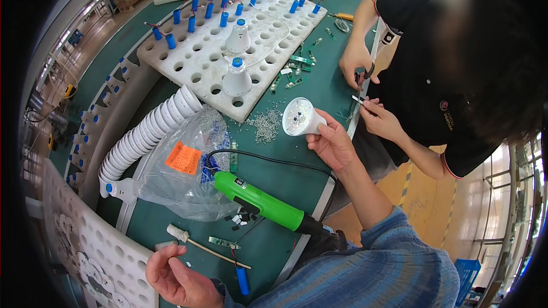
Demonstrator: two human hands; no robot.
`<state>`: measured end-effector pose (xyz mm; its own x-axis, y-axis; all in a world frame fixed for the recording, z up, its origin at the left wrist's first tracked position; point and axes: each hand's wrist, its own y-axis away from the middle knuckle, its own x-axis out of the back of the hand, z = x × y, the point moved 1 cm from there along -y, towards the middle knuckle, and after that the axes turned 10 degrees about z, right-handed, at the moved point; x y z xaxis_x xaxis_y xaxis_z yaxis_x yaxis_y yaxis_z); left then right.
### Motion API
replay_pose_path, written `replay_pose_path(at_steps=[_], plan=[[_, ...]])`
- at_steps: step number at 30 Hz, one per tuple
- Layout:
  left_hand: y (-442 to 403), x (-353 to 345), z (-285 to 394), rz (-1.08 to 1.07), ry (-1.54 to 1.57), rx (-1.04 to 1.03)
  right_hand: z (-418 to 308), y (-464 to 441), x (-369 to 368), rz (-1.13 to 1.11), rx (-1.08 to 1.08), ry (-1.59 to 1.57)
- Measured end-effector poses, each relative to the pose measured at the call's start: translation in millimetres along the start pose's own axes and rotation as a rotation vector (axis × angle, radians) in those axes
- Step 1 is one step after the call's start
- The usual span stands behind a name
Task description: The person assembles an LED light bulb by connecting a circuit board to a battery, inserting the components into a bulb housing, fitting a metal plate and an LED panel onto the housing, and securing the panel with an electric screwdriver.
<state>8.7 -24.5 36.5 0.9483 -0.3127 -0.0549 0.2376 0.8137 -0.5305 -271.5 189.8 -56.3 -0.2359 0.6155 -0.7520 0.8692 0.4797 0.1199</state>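
Observation:
My right hand (pixel 334 144) grips a white cup-shaped lamp housing (pixel 313 122), tilted so that its round face with small dark and yellowish parts shows. Low on the left, my left hand (pixel 181 276) is palm up, its fingers loosely curled and the thumb apart from them. A small pale piece (pixel 165 245) shows at its fingertips; whether it is held is unclear. Between my hands lies a green electric screwdriver (pixel 260 201). A wooden stick with a whitish lump (pixel 214 249), a circuit board (pixel 224 243) and a blue battery cell (pixel 242 280) are near my left hand.
A perforated white foam board (pixel 197 57) carries blue cells and two white lamp housings. Stacked white cups (pixel 149 137) and a clear plastic bag (pixel 177 185) lie left. Small metal parts (pixel 266 126) are beyond the cup. A co-worker's hands (pixel 357 63) hold a tool at right.

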Motion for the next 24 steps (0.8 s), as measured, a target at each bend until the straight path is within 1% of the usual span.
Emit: replay_pose_path(at_steps=[4, 7, 14, 17, 20, 24], plan=[[-0.5, -0.5, 0.2, 0.005, -0.005, 0.013, 1.1, 0.7, -0.4, -0.041, 0.011, 0.028], [-1.8, -1.8, 0.0, -0.020, -0.018, -0.032, 1.0, 0.9, -3.3, -0.007, 0.014, -0.002], [-1.5, -0.4, -1.7, -0.011, -0.023, -0.018, 0.7, 0.6, -1.7, -0.010, -0.004, 0.013], [-1.3, -2.5, -0.9, -0.002, -0.009, -0.016, 1.1, 0.0, 1.0, -0.060, -0.010, 0.026], [-1.6, -1.8, -0.1, -0.010, -0.001, -0.018, 1.5, 1.6, -0.1, -0.004, -0.015, 0.023], [-1.6, -0.5, -0.7, -0.013, 0.007, -0.027, 3.2, 0.5, 0.3, -0.008, -0.012, 0.027]])
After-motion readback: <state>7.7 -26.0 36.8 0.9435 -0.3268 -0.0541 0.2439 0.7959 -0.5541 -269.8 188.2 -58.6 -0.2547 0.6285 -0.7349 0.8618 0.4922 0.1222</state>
